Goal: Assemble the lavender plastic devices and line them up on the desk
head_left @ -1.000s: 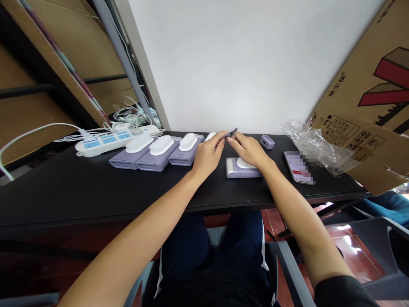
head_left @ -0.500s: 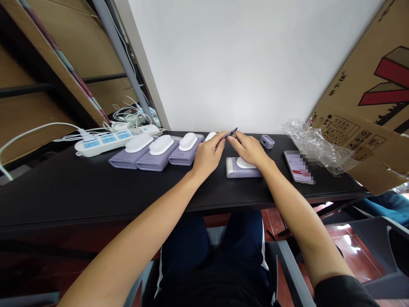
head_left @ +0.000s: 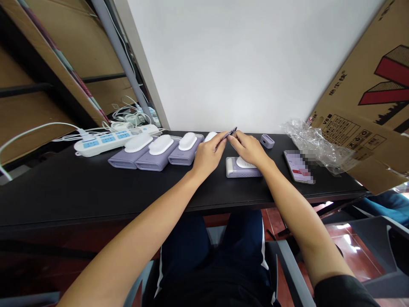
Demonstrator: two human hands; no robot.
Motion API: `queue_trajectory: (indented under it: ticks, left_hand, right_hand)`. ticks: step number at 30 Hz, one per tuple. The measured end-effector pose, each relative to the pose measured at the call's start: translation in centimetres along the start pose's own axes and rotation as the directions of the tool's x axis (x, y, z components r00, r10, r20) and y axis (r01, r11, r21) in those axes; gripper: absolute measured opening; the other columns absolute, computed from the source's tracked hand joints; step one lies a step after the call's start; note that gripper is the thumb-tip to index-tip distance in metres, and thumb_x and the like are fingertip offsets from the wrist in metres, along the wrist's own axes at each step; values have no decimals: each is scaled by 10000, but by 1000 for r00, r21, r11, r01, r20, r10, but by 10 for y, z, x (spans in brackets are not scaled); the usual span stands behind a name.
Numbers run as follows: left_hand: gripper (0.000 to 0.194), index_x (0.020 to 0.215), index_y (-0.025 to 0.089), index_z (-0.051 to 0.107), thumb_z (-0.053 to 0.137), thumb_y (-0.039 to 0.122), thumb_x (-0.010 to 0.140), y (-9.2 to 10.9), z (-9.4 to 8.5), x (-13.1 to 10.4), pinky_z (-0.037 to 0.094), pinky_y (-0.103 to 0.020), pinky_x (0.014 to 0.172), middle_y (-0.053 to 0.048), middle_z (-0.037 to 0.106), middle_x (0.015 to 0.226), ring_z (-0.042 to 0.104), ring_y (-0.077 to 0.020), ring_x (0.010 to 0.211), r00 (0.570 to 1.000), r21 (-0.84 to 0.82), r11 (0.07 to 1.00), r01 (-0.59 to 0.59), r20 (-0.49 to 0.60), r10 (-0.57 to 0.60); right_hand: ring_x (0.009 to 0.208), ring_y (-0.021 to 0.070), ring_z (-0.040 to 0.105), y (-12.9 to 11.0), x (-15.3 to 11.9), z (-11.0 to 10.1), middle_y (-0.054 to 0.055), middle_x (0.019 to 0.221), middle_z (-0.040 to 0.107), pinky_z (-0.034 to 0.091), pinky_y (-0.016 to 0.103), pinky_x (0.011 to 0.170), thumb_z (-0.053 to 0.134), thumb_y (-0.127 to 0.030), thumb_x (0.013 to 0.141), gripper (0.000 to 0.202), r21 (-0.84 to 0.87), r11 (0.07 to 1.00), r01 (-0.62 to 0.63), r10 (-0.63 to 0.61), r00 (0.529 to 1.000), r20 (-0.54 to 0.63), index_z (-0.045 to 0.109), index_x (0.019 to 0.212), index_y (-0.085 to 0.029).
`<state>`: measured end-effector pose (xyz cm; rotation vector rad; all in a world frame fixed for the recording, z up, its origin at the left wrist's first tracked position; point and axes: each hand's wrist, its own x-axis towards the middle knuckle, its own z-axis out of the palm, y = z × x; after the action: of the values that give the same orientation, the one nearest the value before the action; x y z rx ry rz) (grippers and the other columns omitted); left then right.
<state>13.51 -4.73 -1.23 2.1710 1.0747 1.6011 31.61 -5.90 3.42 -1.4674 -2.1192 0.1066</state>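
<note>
Between my two hands a small, thin, dark flat piece [head_left: 230, 132] is held up above the table near the wall; its kind is hard to make out. My left hand [head_left: 209, 150] pinches it from the left. The fingers of my right hand [head_left: 248, 147] close on its right side. Below my right hand lies a purple case with a white oval top [head_left: 243, 170], partly covered by the hand. Left of my hands several similar purple cases with white oval tops [head_left: 152, 158] lie in a row, one partly hidden. Beyond my right hand sits a small purple ring-like part [head_left: 267, 141].
A phone [head_left: 299, 167] lies on the black table [head_left: 96, 192] at right, beside crumpled clear plastic [head_left: 319, 145]. A large cardboard box [head_left: 361, 128] leans at the right edge. At left are a white power strip [head_left: 108, 139] and tangled cables. A white wall [head_left: 243, 64] stands behind.
</note>
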Motion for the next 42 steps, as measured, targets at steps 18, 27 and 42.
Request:
queue_trajectory:
  ticks: [18,27,42]
  left_hand:
    - [306,1303,250,776,609,294,1050,-2,-1,2,599,-286,908,-35,839,1180,804,-200,1029,1000,-59,998,14,4,-14]
    - [286,1267,253,790,619,304,1044,-5,0,2,594,-284,898,-34,844,1138,804,-205,1036,1000,-85,996,19,1,-19]
    - [241,1141,223,796,609,311,1017,-2,-1,4,578,-289,830,-45,846,1022,788,-198,923,999,-49,998,29,-39,-31]
  right_hand:
    - [883,274,711,0,0,0,51,954,784,361,311,709,375,-533,1111,399,3,1000,-22,22,1000,-11,647,1010,-259]
    - [896,274,713,0,0,0,52,984,793,365,315,720,369,-535,1111,407,11,1000,-21,21,1000,-5,652,1013,-259]
    - [892,281,724,0,-1,1,56,965,791,399,318,726,369,-532,1111,410,-13,1000,-4,4,1000,6,669,1041,-260]
